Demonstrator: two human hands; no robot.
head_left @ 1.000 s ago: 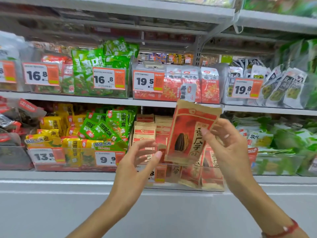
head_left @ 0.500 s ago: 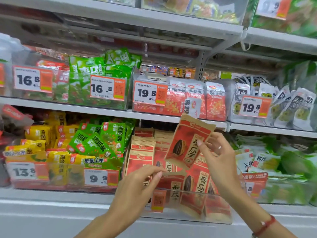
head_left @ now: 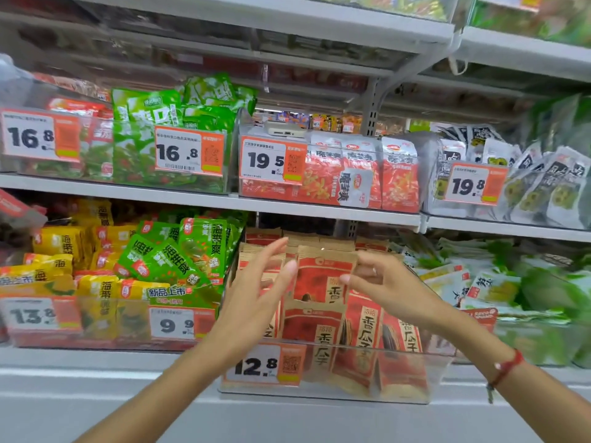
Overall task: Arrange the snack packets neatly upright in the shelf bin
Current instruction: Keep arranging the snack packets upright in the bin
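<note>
Shelf bin (head_left: 335, 391) now holds the packet (head_left: 323, 276); right hand (head_left: 387, 289) released it.

Both forearms are reaching forward and up, converging. The left hand (head_left: 256, 292) is spreading its fingers, straight and relaxed. The right hand (head_left: 388, 286) is facing it, fingers loosely extended, a red bracelet (head_left: 505, 367) circling its wrist.

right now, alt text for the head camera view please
Two bare hands, left hand and right hand, hover open on either side of a red-and-brown paper sunflower seed packet standing in a clear plastic shelf bin tagged 12.8.
</note>
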